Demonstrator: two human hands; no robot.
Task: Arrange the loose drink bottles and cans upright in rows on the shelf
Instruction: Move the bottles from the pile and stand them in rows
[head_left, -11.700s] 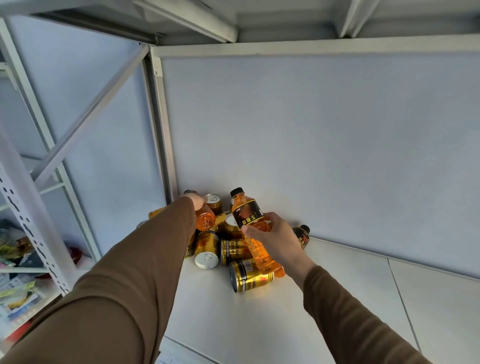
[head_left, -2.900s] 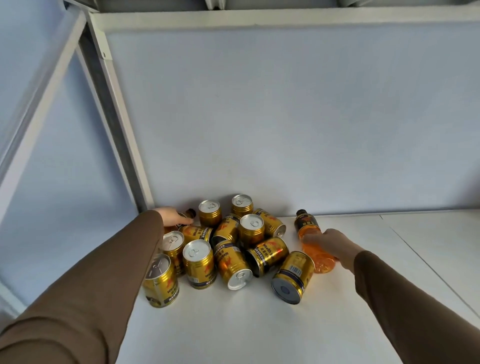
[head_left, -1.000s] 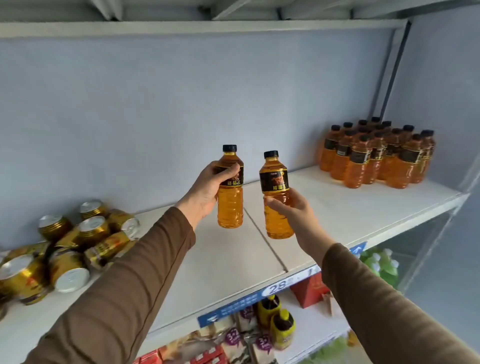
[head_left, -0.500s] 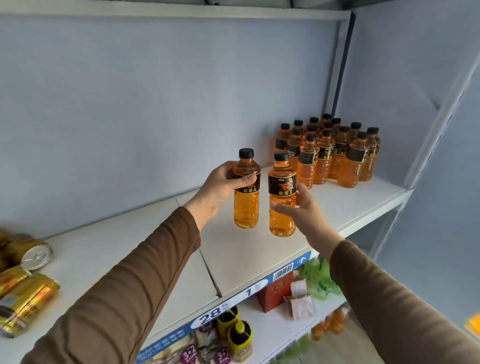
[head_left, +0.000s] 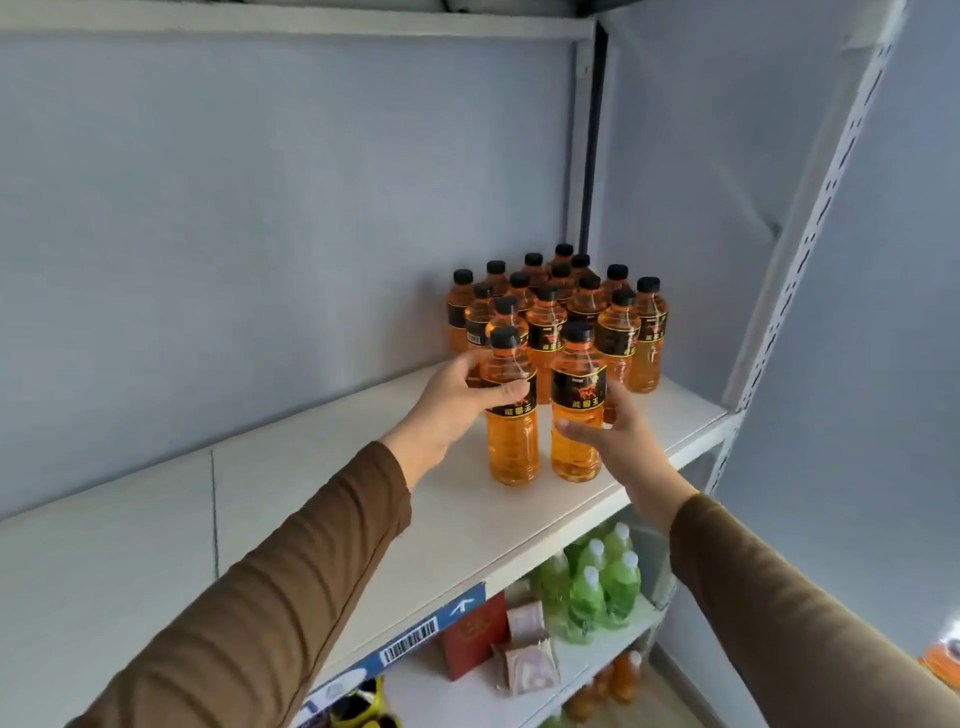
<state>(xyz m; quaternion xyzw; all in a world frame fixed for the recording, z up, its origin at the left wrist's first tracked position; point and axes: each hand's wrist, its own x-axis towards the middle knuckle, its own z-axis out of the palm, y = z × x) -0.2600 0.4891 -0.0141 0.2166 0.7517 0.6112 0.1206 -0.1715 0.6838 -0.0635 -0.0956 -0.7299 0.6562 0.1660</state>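
Both bottles upright, long axes vertical, just near of the standing block (head_left: 558, 312) at the shelf (head_left: 467, 519) far right: left hand (head_left: 452, 402) fingers wrapped round left bottle (head_left: 511, 415), right hand (head_left: 618, 441) gripping right bottle (head_left: 576, 410).

We see clear glossy plastic bottles (head_left: 511, 415) w/ black matt caps. Shelf (head_left: 311, 493) smooth matt white board; uprights (head_left: 810, 218) look painted metal. Sleeves (head_left: 291, 597) soft matt brown cloth.

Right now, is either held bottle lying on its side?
No. The left hand and the right hand each hold an orange bottle upright, cap up, left bottle and right bottle, before the standing group.
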